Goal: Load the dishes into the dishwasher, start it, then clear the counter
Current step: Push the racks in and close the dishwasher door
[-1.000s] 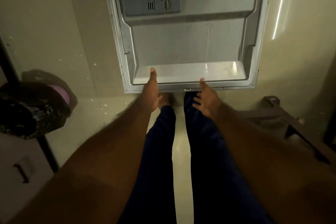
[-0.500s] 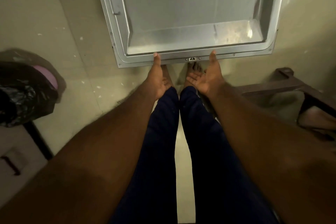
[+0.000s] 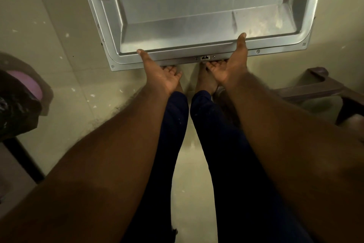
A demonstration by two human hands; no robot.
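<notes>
The dishwasher door [image 3: 197, 6] hangs open and flat in front of me, its grey metal inner face up. My left hand [image 3: 159, 73] grips the door's near edge left of the latch [image 3: 204, 57], thumb on top and fingers curled underneath. To the right of the latch, my right hand [image 3: 230, 65] holds the same edge in the same way. No dishes are in view, and the racks are out of frame.
A black bin bag [image 3: 17, 102] with something pink in it stands at the left. A dark brown stool or bench [image 3: 323, 85] sits at the right. My legs and bare feet stand on the pale floor [image 3: 69, 77] just under the door's edge.
Both hands have slid under the door's near edge with the thumbs on top. The view has shifted, so less of the door shows.
</notes>
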